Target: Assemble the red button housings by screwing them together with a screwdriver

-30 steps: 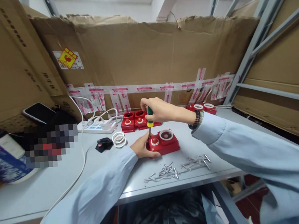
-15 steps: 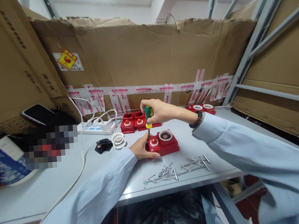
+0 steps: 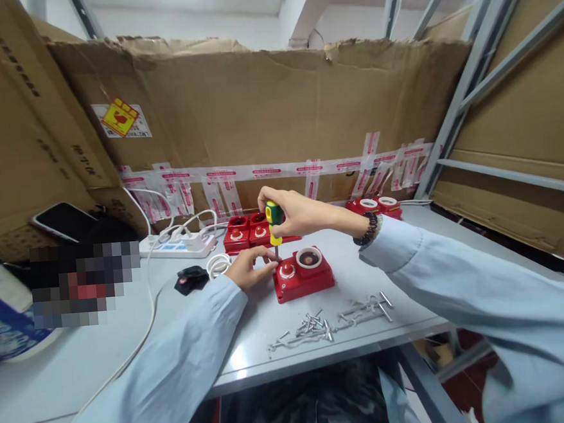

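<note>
My right hand [image 3: 294,214] grips the green and yellow handle of a screwdriver [image 3: 274,228]. It stands upright, its shaft pointing down at the rear left corner of a red box-shaped unit [image 3: 311,283]. On that unit's top are a red dome and a round opening with a white ring. My left hand [image 3: 251,267] is beside the same corner, thumb and forefinger pinched close to the screwdriver's tip. What lies between those fingertips is too small to make out. Loose screws [image 3: 312,325] and metal pins lie on the table in front of the unit.
More red units [image 3: 238,235] stand behind, with others [image 3: 375,206] at the back right. White rings [image 3: 218,265] and a small black item [image 3: 191,279] lie left. A power strip [image 3: 175,246] has trailing white cables. Cardboard [image 3: 265,109] walls the back; a phone [image 3: 64,220] is far left.
My left hand has let go of the red unit's left side and drawn its fingers together near the screwdriver's tip. The screwdriver stays at that corner, its handle turned in my right hand.
</note>
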### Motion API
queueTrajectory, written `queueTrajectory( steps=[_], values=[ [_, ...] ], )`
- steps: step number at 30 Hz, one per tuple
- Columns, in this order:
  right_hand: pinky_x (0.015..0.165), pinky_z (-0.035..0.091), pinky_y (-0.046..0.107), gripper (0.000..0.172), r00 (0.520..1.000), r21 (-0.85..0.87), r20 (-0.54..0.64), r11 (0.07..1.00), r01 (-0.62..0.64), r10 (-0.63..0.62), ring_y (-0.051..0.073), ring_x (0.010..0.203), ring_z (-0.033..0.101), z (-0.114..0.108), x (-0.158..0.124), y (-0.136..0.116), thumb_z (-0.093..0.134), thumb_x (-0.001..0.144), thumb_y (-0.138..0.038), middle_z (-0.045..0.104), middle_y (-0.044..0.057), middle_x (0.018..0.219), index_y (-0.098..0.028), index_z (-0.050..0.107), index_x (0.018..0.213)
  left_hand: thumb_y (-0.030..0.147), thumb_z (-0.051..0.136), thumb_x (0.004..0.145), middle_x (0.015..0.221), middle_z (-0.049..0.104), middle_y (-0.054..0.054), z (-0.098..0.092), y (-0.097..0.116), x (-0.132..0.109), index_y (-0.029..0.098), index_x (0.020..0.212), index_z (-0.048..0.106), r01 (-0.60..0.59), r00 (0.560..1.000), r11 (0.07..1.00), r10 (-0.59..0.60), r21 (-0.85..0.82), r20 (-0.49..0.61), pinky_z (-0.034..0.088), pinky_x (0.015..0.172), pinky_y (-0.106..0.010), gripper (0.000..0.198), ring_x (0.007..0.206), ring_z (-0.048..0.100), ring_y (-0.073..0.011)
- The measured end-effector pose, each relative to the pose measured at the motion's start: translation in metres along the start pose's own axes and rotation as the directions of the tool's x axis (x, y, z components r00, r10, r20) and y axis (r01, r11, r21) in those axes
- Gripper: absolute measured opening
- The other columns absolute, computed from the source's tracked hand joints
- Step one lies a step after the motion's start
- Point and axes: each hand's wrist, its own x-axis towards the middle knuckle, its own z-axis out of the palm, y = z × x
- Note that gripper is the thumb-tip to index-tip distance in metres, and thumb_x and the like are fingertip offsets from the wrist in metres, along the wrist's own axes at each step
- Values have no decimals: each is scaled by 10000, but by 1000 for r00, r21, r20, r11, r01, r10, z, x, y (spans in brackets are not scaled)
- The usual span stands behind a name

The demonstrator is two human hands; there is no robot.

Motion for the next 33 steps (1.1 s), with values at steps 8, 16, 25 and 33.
queueTrajectory(
  steps=[8, 16, 25, 33],
  values=[
    [658, 407, 259, 329, 988, 118, -88, 984, 134, -124, 108, 718, 473, -3, -2, -4, 529, 652, -59, 532, -13, 826, -188, 432, 939, 368, 541, 820, 826, 682, -54, 0, 3, 0, 162, 785, 592, -66, 994, 998, 68, 24, -89, 407, 650, -270, 215, 738, 595, -174],
    [724, 473, 283, 343, 953, 339, -274, 914, 221, -129, 125, 829, 545, -31, -16, -7, 616, 734, -219, 553, 14, 883, -171, 445, 1027, 427, 590, 804, 739, 689, -51, -10, 33, -12, 151, 795, 590, -44, 996, 973, 24, -229, -91, 400, 569, -250, 276, 641, 578, -145],
    [729, 489, 301, 349, 928, 390, -374, 905, 170, -13, 121, 787, 564, -37, -41, 11, 673, 697, -278, 548, 0, 835, -170, 471, 961, 358, 607, 785, 713, 711, -36, 34, 67, -35, 172, 820, 688, -141, 927, 990, 131, 2, 352, 423, 522, -219, 205, 492, 537, -102],
    [638, 452, 267, 309, 932, 299, -361, 944, 142, -26, 102, 705, 517, -14, -36, 9, 631, 730, -256, 523, -4, 819, -159, 470, 975, 290, 554, 755, 499, 495, 25, 7, 50, -25, 170, 599, 547, -122, 990, 992, 124, 38, -60, 356, 448, -212, 197, 445, 415, -86]
  ],
)
